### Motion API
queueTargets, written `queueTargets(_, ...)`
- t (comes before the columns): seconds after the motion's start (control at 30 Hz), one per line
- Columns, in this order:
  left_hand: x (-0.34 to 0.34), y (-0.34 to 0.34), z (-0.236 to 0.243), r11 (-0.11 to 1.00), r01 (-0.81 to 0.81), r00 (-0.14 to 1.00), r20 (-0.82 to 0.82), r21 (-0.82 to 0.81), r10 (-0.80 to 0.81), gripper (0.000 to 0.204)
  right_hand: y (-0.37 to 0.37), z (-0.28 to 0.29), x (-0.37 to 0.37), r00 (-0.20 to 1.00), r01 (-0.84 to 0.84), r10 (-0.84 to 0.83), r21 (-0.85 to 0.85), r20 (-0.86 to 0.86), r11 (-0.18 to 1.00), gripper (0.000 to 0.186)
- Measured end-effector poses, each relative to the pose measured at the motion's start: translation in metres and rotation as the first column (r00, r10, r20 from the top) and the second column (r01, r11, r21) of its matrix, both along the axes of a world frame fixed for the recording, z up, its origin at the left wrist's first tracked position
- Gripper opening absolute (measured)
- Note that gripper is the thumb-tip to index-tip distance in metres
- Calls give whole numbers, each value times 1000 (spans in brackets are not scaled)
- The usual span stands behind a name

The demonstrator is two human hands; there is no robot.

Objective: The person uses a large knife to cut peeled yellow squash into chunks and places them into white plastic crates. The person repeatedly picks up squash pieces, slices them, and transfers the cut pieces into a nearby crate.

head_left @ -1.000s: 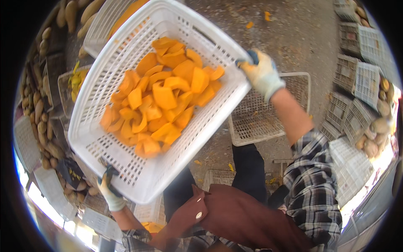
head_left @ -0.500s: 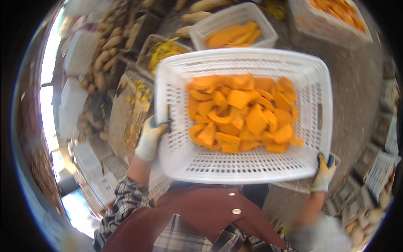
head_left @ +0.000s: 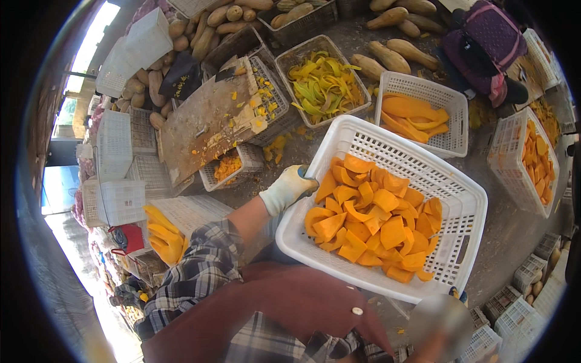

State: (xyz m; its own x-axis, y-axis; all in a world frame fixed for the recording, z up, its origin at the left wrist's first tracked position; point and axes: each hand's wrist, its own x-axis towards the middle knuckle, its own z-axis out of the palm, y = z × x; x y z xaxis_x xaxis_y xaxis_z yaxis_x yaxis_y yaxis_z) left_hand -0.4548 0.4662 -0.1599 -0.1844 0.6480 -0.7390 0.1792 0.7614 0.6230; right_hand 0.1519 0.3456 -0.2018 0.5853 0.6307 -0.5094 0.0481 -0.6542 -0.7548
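Note:
A white perforated plastic crate (head_left: 363, 281) is held up in front of my body, tilted with its right end lower in the picture. Cut orange pumpkin pieces (head_left: 381, 218) lie heaped inside it, skinless and mostly curved chunks. My left hand (head_left: 287, 191), in a pale glove with dark fingertips, is closed on the crate's left end. At the lower right corner my right hand (head_left: 458, 296) grips the rim; only a bit of its gloved fingers shows clearly, the remainder being blurred.
Beyond the crate stand a crate of yellow-green peels (head_left: 324, 81), a white crate (head_left: 457, 144) of pumpkin slabs and, rightward, another full crate (head_left: 514, 175). A scrap-strewn board (head_left: 200, 130) lies left. A person in purple (head_left: 484, 39) is at upper right, near whole squashes (head_left: 393, 57).
The crate has swung from level to slanted and now sits farther right in view, both hands still on it. My view has turned, showing more of the left and far area.

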Motion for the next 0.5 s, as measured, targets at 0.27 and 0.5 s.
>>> queueTargets(0.27,-36,-22,54,964,-98,994,77,247,82,28,47,80,-56,990,-127,136,181,-34,975,18)
queueTargets(0.5,-106,-83,79,800,-525,850,222,291,477,30,184,140,-145,837,-529,493,121,238,840,27)
